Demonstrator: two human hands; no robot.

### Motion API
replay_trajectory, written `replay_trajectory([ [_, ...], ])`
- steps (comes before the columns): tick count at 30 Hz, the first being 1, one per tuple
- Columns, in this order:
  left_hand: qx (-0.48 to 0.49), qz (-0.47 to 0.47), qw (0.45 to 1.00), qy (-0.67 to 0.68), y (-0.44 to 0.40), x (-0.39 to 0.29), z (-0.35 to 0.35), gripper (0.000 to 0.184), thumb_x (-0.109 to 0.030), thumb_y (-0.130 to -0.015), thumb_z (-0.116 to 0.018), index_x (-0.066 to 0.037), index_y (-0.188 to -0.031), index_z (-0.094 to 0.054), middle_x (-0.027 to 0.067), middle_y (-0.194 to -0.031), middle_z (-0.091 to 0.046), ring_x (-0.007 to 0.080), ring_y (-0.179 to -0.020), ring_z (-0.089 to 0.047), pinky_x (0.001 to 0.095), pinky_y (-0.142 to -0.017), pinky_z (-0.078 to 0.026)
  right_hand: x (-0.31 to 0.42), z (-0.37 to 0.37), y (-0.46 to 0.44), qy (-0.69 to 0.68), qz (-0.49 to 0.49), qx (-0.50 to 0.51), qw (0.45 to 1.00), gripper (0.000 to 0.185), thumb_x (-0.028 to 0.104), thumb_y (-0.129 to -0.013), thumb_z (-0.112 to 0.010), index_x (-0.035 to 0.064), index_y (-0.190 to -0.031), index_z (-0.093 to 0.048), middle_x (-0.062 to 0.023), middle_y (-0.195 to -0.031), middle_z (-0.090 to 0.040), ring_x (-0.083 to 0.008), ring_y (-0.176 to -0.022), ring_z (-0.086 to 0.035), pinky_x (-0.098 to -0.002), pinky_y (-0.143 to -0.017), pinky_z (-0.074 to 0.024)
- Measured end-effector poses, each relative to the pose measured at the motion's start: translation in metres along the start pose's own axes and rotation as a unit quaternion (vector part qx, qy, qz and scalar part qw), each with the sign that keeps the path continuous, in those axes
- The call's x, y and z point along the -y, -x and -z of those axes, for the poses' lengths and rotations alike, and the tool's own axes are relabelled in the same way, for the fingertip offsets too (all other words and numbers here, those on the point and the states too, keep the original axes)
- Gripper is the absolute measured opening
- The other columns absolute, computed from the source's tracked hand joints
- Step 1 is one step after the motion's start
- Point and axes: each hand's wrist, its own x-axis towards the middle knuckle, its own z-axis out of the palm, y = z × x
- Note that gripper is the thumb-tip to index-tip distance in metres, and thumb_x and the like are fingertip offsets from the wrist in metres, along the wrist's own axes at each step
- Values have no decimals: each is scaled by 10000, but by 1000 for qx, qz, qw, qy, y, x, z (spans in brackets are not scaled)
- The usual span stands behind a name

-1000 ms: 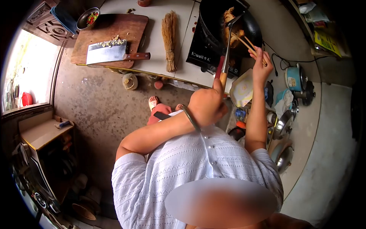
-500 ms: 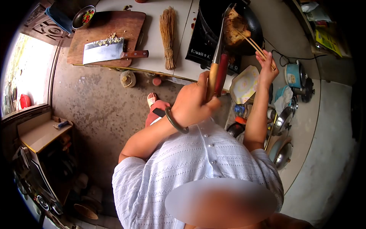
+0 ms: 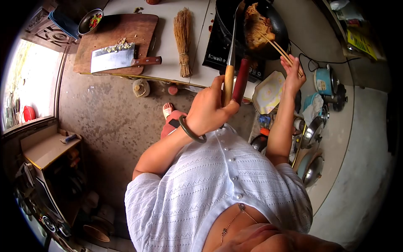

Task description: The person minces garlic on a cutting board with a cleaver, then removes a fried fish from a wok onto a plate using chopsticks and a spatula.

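My left hand (image 3: 211, 107), a dark bangle at its wrist, is closed around the pale wooden handle of a long metal cooking utensil (image 3: 232, 50) and the end of the dark red wok handle (image 3: 242, 80). The utensil's head reaches into the black wok (image 3: 279, 40), where its shape is hard to make out. A pair of wooden chopsticks (image 3: 279, 49) is gripped in my right hand (image 3: 294, 74). Their tips touch a browned, reddish piece of food (image 3: 257, 27) in the wok. The wok sits over a black cooker (image 3: 214, 61).
On the counter lie a cutting board (image 3: 142, 31), a cleaver (image 3: 113, 59) with chopped bits, and a straw brush (image 3: 183, 42). A bowl of chopped peppers (image 3: 90, 22) stands at the far left. Beside my right arm are a patterned plate (image 3: 268, 92), a blue pot (image 3: 322, 80) and several lids.
My left hand has shifted slightly left, and the utensil's head has moved left in the wok. The chopsticks stay at the food, with my right hand almost still.
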Motion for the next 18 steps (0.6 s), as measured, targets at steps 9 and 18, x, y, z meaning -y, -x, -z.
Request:
replay_trajectory([
  [9, 9, 44, 998, 43, -4, 1, 0, 635, -220, -767, -671, 100, -1271, -454, 178, -709, -633, 311, -648, -645, 392, -629, -502, -16, 17, -10, -47, -16, -10, 999, 416, 242, -1008, -542, -156, -1115, -601, -225, -945, -684, -292, -868, -714, -348, -808, -586],
  [18, 10, 62, 996, 57, -6, 5, -4, 633, -232, -768, -676, 102, -1263, -464, 177, -719, -633, 290, -641, -640, 376, -628, -501, -14, 16, -8, -37, -15, -12, 999, 406, 239, -1014, -534, -149, -1110, -605, -230, -958, -682, -287, -868, -714, -345, -810, -588],
])
